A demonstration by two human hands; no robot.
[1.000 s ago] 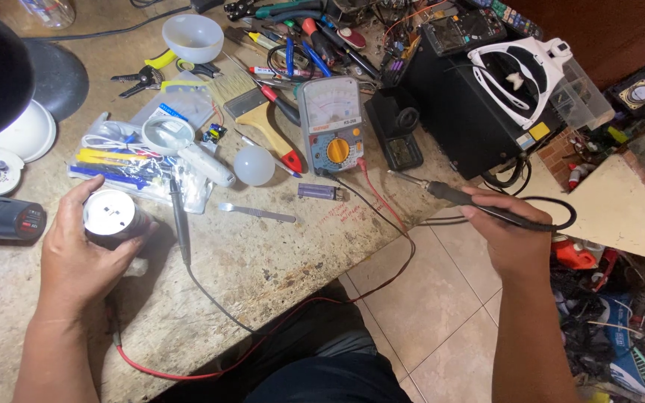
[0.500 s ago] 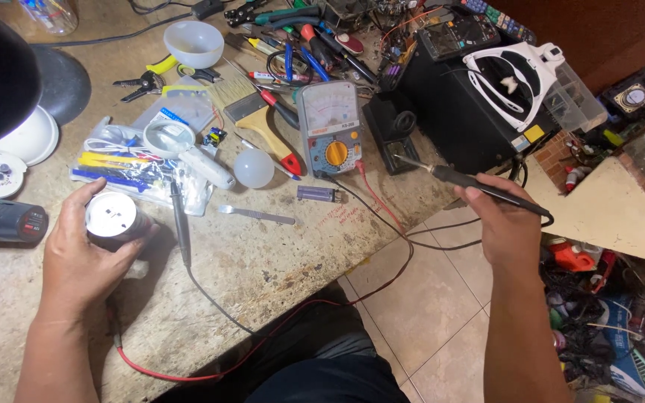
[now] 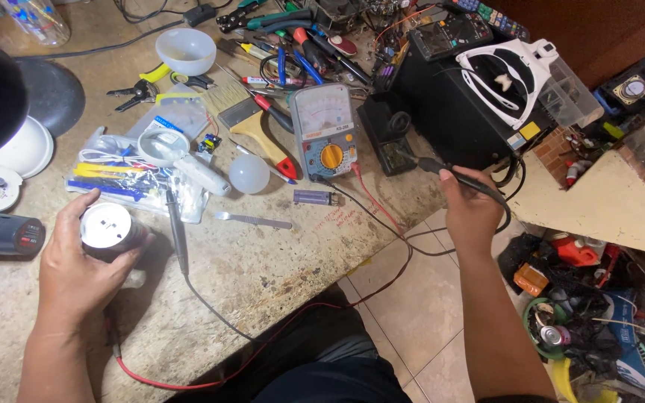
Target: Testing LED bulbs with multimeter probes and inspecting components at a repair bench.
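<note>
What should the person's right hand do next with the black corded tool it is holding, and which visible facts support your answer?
Probably bring the tool's tip leftward over the bench toward the white-topped round part. The right hand holds the black corded tool out past the bench edge, beside the black box, while the left hand grips that part upright on the bench, face up.

A speckled beige stone worktop (image 3: pixel 278 261) carries a grey analogue meter with an orange dial (image 3: pixel 323 130), a frosted white round bulb (image 3: pixel 249 173), a translucent white plastic bowl (image 3: pixel 186 50), a wooden-handled brush with pale bristles (image 3: pixel 242 119) and a thin red wire (image 3: pixel 181 380).
</note>
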